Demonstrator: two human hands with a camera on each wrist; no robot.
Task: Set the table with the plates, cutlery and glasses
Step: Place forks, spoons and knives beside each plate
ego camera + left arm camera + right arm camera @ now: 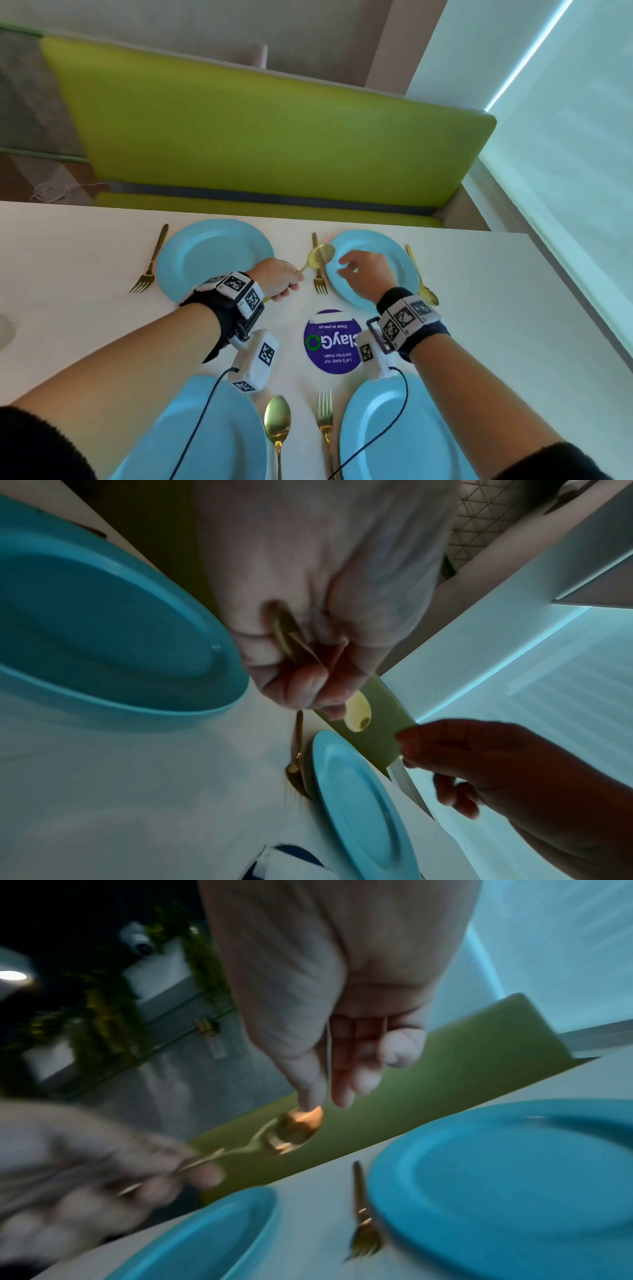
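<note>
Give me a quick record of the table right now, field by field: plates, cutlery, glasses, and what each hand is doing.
plates: four blue, far-left plate included
forks: three lying on the table
spoons: two lying, one held
glasses: none visible
left hand: holds gold spoon by its handle
right hand: holds nothing, over far-right plate
</note>
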